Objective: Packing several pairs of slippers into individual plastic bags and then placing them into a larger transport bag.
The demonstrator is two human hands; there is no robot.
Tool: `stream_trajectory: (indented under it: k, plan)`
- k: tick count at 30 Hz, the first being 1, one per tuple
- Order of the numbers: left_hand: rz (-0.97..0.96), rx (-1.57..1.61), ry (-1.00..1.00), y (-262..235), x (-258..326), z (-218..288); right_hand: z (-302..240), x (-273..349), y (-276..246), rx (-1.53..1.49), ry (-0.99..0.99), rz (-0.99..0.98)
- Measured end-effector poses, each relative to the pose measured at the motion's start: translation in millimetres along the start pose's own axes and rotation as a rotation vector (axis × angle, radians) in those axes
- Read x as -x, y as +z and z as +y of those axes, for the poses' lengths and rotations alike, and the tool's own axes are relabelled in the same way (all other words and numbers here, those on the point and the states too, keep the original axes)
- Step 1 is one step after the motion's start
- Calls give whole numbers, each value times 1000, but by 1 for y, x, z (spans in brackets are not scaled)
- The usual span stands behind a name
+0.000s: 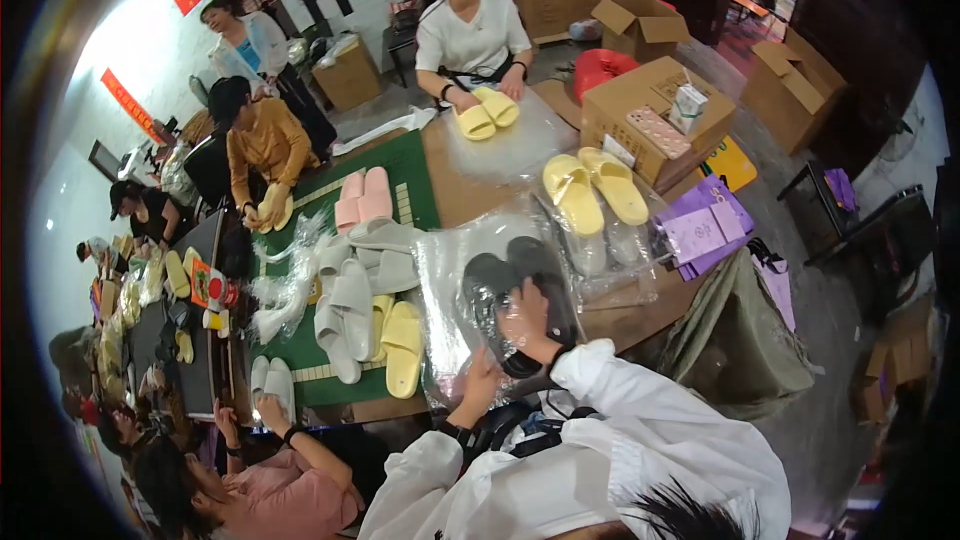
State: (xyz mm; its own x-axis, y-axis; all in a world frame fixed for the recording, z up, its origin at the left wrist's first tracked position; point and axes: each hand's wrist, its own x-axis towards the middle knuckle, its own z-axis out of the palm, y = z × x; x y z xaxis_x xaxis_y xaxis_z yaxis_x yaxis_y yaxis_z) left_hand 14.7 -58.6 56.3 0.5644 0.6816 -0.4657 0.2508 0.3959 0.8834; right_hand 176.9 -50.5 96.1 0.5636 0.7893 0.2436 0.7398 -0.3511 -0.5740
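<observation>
A pair of black slippers [490,275] lies on a clear plastic bag [445,305] in front of me, toes pointing away. My right hand [527,320] reaches over the middle of the pair, its fingers closed around the inner edges. At the near left edge of the bag, my left hand [482,377] pinches the film. Whether the slippers are inside the bag or on top is hard to tell through the glare. Just left of the bag are yellow slippers [403,350] and several grey slippers [350,305].
Yellow slippers in film [572,195] lie right of the bag, beside purple bags [705,235] and a cardboard box [630,105]. Pink slippers [363,198] rest on the green mat [400,160]. Co-workers sit across and to the left; one person [470,40] holds yellow slippers.
</observation>
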Motion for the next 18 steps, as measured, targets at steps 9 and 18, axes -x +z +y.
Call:
stream_trajectory:
  k: [9,18]
  plan:
    - [54,804,-175,21,-15,22,33,5,-8,-32,-257,-274]
    - [-77,772,-249,32,-33,21,125,52,-29,-825,842,-478]
